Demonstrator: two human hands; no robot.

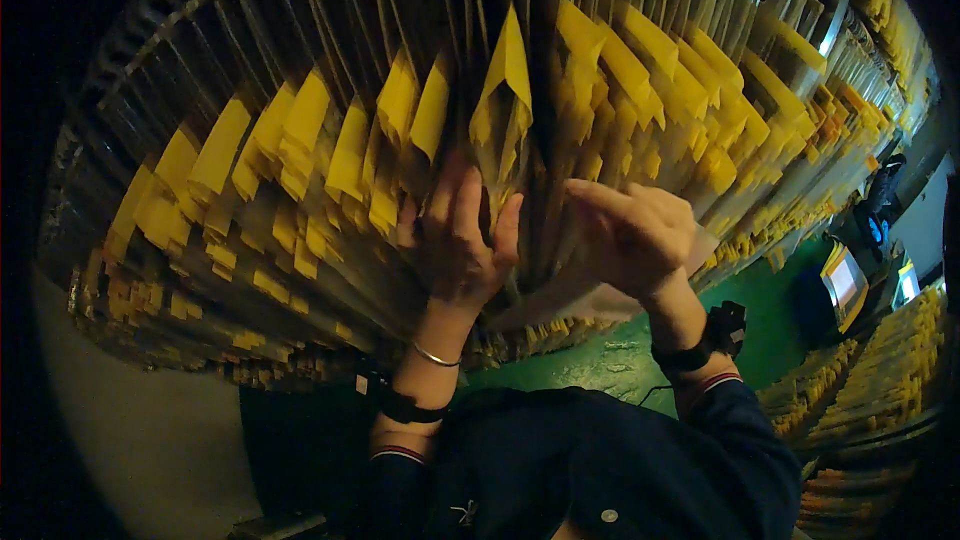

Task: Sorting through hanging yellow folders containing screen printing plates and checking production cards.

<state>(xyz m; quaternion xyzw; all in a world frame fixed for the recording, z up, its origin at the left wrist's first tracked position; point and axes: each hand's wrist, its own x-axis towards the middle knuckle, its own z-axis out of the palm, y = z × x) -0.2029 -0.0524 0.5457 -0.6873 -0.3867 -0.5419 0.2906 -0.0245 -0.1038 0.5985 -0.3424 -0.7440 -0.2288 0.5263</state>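
Long rows of clear hanging sleeves with yellow folded slips (505, 65) fill the space before me. My left hand (462, 240) reaches in among them left of centre, fingers and thumb spread apart, touching or just in front of the sleeves. To its right, my right hand (635, 235) has its index finger stretched toward the centre gap and its other fingers curled. A pale, thin sheet (570, 302) shows below and behind the right hand. Whether those curled fingers grip it is hidden and blurred.
A curved rail (165, 30) carries the sleeves overhead. Below is a green floor (600, 365). More packed rows of yellow slips (880, 380) stand at the lower right, near a lit screen (907, 283) and a yellow-edged board (845, 282).
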